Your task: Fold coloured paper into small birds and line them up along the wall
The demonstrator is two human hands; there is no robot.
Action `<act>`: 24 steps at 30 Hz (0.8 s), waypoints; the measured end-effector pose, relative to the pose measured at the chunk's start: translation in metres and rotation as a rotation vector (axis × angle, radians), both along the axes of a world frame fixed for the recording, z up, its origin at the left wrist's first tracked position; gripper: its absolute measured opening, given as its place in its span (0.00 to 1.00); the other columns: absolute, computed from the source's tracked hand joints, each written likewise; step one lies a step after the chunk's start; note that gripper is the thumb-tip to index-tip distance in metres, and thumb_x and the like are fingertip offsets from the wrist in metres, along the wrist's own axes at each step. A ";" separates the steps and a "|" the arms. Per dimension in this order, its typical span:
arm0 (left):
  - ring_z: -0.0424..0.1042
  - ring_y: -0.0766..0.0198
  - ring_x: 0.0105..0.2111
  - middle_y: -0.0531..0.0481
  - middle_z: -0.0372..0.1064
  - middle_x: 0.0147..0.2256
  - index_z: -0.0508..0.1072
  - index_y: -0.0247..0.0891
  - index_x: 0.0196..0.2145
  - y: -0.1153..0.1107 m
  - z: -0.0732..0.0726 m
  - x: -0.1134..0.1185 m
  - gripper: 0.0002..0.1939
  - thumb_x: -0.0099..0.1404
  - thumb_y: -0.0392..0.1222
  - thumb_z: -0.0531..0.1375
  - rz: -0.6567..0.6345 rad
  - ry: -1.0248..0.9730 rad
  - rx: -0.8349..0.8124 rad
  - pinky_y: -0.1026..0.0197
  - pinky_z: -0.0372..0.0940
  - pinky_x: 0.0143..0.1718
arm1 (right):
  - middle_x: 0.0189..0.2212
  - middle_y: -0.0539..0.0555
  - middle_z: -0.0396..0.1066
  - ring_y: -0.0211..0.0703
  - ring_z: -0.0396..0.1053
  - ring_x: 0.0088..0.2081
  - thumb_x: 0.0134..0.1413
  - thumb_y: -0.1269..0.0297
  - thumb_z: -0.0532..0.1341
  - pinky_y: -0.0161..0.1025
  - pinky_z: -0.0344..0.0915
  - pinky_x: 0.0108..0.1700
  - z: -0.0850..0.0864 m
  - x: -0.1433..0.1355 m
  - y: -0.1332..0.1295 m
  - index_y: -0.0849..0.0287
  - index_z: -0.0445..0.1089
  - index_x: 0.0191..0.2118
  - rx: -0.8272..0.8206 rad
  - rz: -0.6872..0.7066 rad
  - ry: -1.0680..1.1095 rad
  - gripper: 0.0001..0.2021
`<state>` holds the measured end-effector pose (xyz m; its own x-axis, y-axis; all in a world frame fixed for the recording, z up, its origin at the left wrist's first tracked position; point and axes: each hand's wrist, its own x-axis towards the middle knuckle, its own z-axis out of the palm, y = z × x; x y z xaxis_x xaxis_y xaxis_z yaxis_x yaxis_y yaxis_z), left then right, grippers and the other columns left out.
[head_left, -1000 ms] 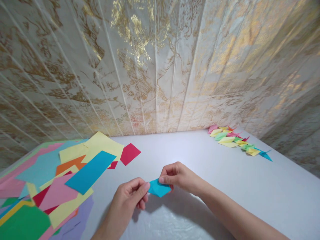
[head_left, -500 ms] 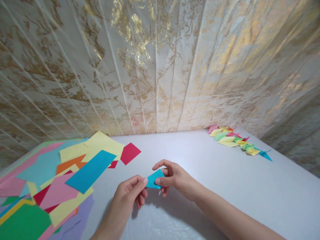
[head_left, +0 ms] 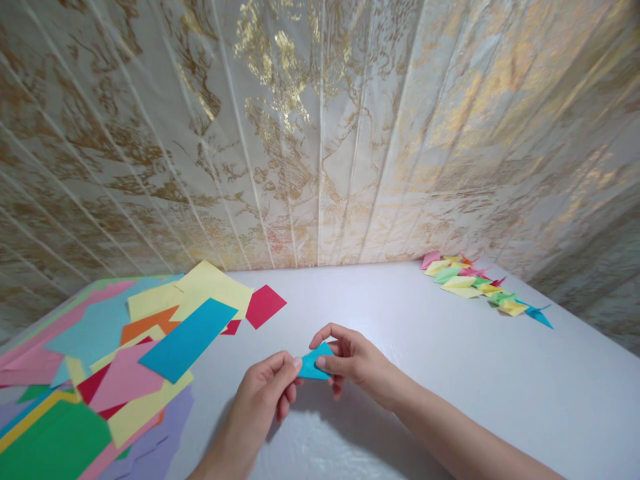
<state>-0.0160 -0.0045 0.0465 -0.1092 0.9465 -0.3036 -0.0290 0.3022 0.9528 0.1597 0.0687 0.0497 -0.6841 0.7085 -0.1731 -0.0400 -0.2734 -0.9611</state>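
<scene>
A small folded piece of blue paper (head_left: 313, 365) is pinched between both hands just above the white table (head_left: 450, 373). My left hand (head_left: 265, 393) grips its left corner with thumb and forefinger. My right hand (head_left: 350, 362) holds its right side, thumb under and fingers curled over the top edge. Part of the paper is hidden behind my right fingers.
A loose heap of coloured paper sheets (head_left: 100, 373) covers the table's left side, with a blue strip (head_left: 187, 340) on top and a red square (head_left: 265, 306) at its edge. A row of small folded paper figures (head_left: 480, 285) lies at the far right by the gold-patterned wall (head_left: 320, 133).
The blue paper was turned and folded narrower between my fingers, and both hands shifted slightly; my right hand's fingers moved over its top edge.
</scene>
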 end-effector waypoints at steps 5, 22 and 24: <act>0.59 0.71 0.19 0.57 0.64 0.21 0.68 0.38 0.24 -0.001 0.008 0.001 0.23 0.54 0.61 0.64 0.048 -0.131 0.006 0.68 0.56 0.22 | 0.49 0.59 0.70 0.50 0.68 0.50 0.60 0.49 0.65 0.48 0.68 0.52 0.020 0.008 -0.005 0.55 0.72 0.49 0.773 -0.011 -0.148 0.18; 0.62 0.69 0.20 0.51 0.68 0.22 0.73 0.35 0.23 -0.001 0.001 -0.003 0.22 0.57 0.59 0.63 -0.090 -0.098 -0.029 0.67 0.58 0.22 | 0.45 0.56 0.77 0.45 0.71 0.45 0.68 0.67 0.59 0.43 0.65 0.47 0.009 0.005 -0.005 0.57 0.70 0.37 1.314 -0.023 -0.214 0.06; 0.62 0.70 0.19 0.50 0.69 0.22 0.73 0.35 0.23 0.001 0.000 -0.004 0.22 0.56 0.60 0.64 -0.117 -0.090 -0.035 0.67 0.58 0.21 | 0.42 0.55 0.78 0.44 0.72 0.42 0.67 0.65 0.59 0.42 0.65 0.46 0.006 0.005 -0.005 0.57 0.68 0.36 1.213 0.001 -0.234 0.06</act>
<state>-0.0197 -0.0038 0.0463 0.0302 0.9398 -0.3403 -0.0770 0.3416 0.9367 0.1646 0.0639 0.0556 -0.7259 0.4956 0.4770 0.1669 0.7996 -0.5769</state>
